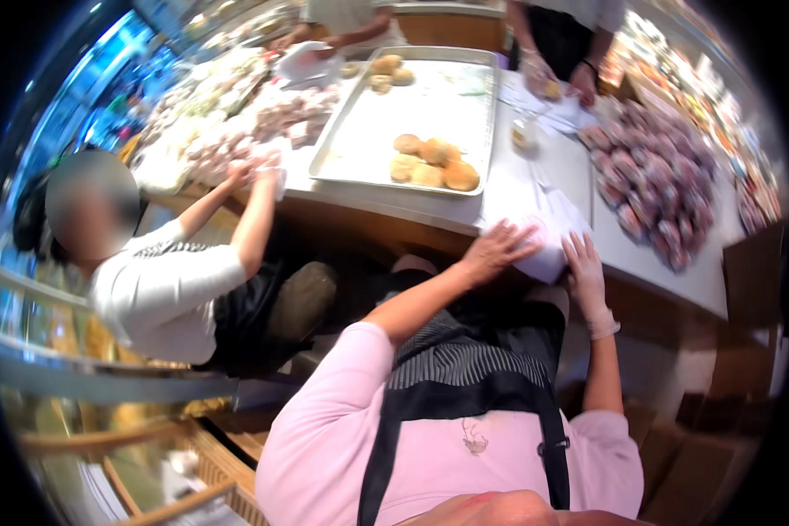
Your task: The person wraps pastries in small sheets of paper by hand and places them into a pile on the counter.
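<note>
A white paper sheet or bag [547, 253] with a faint pink print lies before me, partly past the table's front edge. My left hand [505, 250] rests on its left side, fingers extended and spread. On the right side my right hand [585, 264], in a thin clear glove, touches the paper with straight fingers. More white paper [561, 200] lies just beyond. A small jar [523, 133] with yellowish contents stands farther back. Left of it is a large metal baking tray [361, 148] holding round golden buns [434, 161] near its front and several more at the back.
Many wrapped reddish-purple items [657, 171] are heaped on the right of the white table [687, 289]. Pale wrapped packets [237, 125] cover the left end. A co-worker [164, 289] works beside me there. Two other people's hands [542, 72] are busy across the table.
</note>
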Tool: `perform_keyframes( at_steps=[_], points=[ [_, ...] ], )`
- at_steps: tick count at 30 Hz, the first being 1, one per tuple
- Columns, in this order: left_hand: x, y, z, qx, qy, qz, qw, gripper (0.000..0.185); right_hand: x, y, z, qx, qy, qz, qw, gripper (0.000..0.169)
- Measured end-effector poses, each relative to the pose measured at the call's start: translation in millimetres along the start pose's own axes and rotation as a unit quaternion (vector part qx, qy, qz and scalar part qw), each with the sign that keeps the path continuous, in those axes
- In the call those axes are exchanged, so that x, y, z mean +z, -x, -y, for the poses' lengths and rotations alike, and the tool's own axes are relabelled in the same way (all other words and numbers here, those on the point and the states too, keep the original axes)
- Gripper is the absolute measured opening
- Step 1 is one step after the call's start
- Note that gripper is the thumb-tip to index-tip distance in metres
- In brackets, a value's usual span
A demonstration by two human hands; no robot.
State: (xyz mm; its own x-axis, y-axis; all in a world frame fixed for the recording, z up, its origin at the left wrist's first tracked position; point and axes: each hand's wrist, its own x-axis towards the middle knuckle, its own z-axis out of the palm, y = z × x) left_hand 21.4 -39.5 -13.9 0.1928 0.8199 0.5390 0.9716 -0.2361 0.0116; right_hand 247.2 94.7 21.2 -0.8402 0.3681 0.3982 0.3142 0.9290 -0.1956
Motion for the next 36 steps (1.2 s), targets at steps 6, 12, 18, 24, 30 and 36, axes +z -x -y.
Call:
perform_keyframes(
  at_steps=[6, 12, 18, 24, 30, 36],
  points=[
    [-5, -26, 19, 0.043, 0.076, -0.005, 0.996, 0.039, 26, -3, -9, -0.025, 0.064, -0.079, 0.995, 0.050],
    [1, -49, 44, 0.002, 0.118, -0.015, 0.993, 0.032, 28, -13, -14, -0.005, 0.032, -0.099, 0.995, 0.048],
    [10, -66, 59, -0.080, 0.126, -0.035, 0.988, 0.028, 21, -23, -18, 0.031, -0.044, -0.092, 0.994, 0.056],
    [0, -51, 44, -0.165, 0.116, -0.043, 0.978, 0.032, 13, -27, -33, 0.025, -0.153, -0.103, 0.983, 0.048],
    [-19, -53, 42, -0.139, 0.165, 0.051, 0.975, 0.047, 17, -29, -38, 0.059, -0.167, -0.128, 0.976, 0.041],
    [-43, -71, 46, -0.098, 0.253, 0.131, 0.954, 0.029, 21, -29, -35, 0.051, -0.121, -0.123, 0.984, 0.038]
  ],
)
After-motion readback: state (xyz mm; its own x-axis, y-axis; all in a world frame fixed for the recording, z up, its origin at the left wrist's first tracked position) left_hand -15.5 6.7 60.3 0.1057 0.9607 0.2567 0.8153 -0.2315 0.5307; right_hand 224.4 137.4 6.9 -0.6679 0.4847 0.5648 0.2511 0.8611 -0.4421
